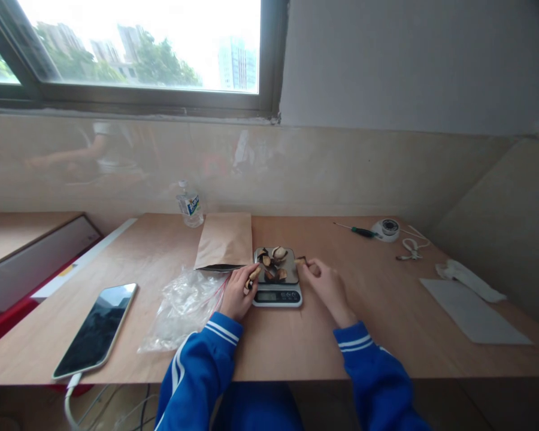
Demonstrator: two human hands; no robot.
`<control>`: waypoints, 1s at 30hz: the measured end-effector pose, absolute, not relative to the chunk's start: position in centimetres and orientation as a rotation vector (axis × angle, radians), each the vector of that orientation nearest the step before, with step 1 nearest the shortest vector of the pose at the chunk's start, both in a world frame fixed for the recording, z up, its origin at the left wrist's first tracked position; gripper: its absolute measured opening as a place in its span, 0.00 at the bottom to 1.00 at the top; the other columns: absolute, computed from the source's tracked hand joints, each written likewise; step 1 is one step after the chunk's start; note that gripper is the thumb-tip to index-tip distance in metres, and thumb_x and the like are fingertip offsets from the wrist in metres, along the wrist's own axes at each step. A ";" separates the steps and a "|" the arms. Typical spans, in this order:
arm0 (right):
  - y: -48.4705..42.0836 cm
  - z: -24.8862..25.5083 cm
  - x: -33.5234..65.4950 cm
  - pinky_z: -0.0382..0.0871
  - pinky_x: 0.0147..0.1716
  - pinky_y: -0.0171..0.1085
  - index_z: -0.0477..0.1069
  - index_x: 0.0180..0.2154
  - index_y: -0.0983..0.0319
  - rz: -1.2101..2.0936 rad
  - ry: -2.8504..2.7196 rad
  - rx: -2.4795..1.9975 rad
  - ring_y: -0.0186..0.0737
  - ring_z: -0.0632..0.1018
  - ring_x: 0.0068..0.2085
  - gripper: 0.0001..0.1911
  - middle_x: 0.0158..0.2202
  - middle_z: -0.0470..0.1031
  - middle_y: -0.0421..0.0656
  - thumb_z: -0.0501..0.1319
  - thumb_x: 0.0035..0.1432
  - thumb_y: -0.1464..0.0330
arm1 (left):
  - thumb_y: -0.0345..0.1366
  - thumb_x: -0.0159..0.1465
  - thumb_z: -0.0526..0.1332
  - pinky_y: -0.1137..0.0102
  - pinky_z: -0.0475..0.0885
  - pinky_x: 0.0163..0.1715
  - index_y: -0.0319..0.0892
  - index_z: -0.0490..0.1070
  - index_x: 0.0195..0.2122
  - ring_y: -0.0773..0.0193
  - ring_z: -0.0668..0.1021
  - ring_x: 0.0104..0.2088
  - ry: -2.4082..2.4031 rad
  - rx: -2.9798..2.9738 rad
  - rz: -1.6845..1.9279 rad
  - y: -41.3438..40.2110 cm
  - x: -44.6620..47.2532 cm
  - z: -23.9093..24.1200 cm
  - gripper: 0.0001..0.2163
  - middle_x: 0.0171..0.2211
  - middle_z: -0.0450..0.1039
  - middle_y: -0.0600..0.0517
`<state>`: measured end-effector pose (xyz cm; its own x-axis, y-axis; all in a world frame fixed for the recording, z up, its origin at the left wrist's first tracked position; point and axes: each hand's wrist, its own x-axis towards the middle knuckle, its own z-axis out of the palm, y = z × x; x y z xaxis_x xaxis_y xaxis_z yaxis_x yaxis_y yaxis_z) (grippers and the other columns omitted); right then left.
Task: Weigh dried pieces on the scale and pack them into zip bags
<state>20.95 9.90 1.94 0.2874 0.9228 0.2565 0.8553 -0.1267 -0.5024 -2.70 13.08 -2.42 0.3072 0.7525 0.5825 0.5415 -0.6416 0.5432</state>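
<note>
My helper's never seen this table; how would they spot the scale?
On the wooden table, find the brown paper bag. Right of it, between left hand and right hand, sits the scale. Unlike the bag, it has a metallic plate and dark front display.

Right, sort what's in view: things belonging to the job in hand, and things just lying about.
Likely in use:
- digital scale
- brownish pieces, held and on the scale
- perhaps paper bag, plastic bag

Seemingly lying about:
- phone
- bottle
- screwdriver
- grey sheet
</note>
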 end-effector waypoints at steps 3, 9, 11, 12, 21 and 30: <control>8.1 0.7 24.2 0.55 0.22 0.32 0.71 0.39 0.57 0.136 -1.379 -2.100 0.40 0.74 0.26 0.18 0.23 0.74 0.41 0.53 0.55 0.53 | 0.32 0.62 0.54 0.62 0.67 0.48 0.44 0.63 0.53 0.59 0.71 0.47 1.202 2.283 1.306 13.1 -2.7 -2.6 0.17 0.48 0.70 0.48; 4.1 -3.2 29.4 0.59 0.24 0.34 0.71 0.31 0.60 0.156 -1.294 -2.122 0.41 0.75 0.27 0.20 0.28 0.77 0.47 0.46 0.58 0.57 | 0.34 0.64 0.53 0.60 0.68 0.48 0.44 0.64 0.52 0.59 0.72 0.47 1.239 2.209 1.350 13.1 -2.5 -2.3 0.15 0.46 0.71 0.46; 3.5 -3.7 29.5 0.59 0.24 0.34 0.70 0.29 0.59 0.117 -1.332 -2.108 0.42 0.75 0.27 0.20 0.27 0.77 0.47 0.46 0.59 0.56 | 0.35 0.64 0.54 0.60 0.68 0.48 0.43 0.65 0.51 0.59 0.72 0.46 1.241 2.191 1.352 13.0 -2.5 -2.2 0.14 0.46 0.71 0.46; 3.5 -3.7 29.4 0.59 0.24 0.34 0.70 0.28 0.59 0.090 -1.356 -2.107 0.42 0.75 0.26 0.20 0.27 0.77 0.47 0.45 0.59 0.57 | 0.35 0.64 0.54 0.60 0.68 0.47 0.43 0.65 0.51 0.59 0.72 0.46 1.243 2.181 1.361 13.0 -2.5 -2.2 0.14 0.46 0.71 0.46; 3.9 -4.3 29.1 0.60 0.27 0.35 0.69 0.27 0.59 -0.054 -1.468 -2.054 0.41 0.75 0.26 0.22 0.27 0.76 0.48 0.43 0.61 0.57 | 0.41 0.63 0.55 0.64 0.69 0.48 0.41 0.67 0.48 0.60 0.75 0.46 1.262 2.033 1.329 13.1 -2.5 -2.8 0.14 0.45 0.73 0.45; 3.9 -4.6 29.1 0.58 0.25 0.35 0.68 0.28 0.60 -0.080 -1.479 -2.085 0.41 0.74 0.25 0.22 0.27 0.76 0.48 0.43 0.62 0.57 | 0.44 0.62 0.56 0.66 0.73 0.41 0.43 0.64 0.49 0.61 0.77 0.42 1.319 1.824 1.249 12.7 -2.4 -2.1 0.16 0.44 0.74 0.48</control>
<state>29.15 3.89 -4.56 0.3846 0.8476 0.3657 0.8820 -0.2204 -0.4166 -2.42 12.68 -2.13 0.0824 0.9298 0.3587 0.4084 -0.3598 0.8389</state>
